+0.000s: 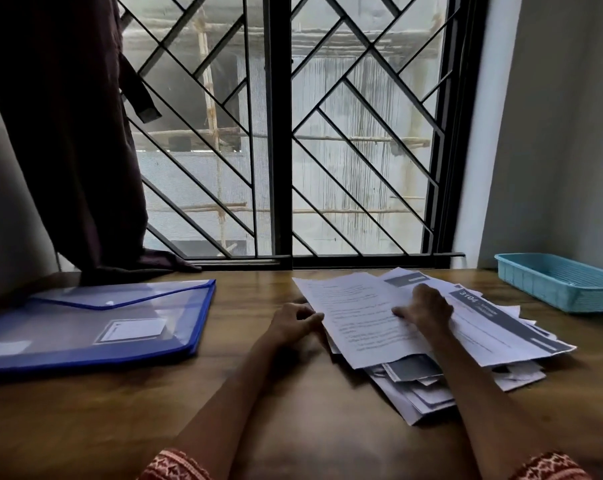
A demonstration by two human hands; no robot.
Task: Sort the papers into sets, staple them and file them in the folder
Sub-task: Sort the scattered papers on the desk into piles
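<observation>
A loose, untidy pile of printed papers lies on the wooden table, right of centre. The top sheet is white with lines of text; others carry dark grey header bands. My left hand pinches the left edge of the top sheet, fingers curled round it. On top of the pile, my right hand rests with fingers bent and thumb on the top sheet. A blue translucent folder with a closed flap and a white label lies flat at the left. No stapler is visible.
A light blue plastic tray stands at the table's back right corner against the wall. A dark curtain hangs at the back left, its hem touching the table. A barred window runs behind the table.
</observation>
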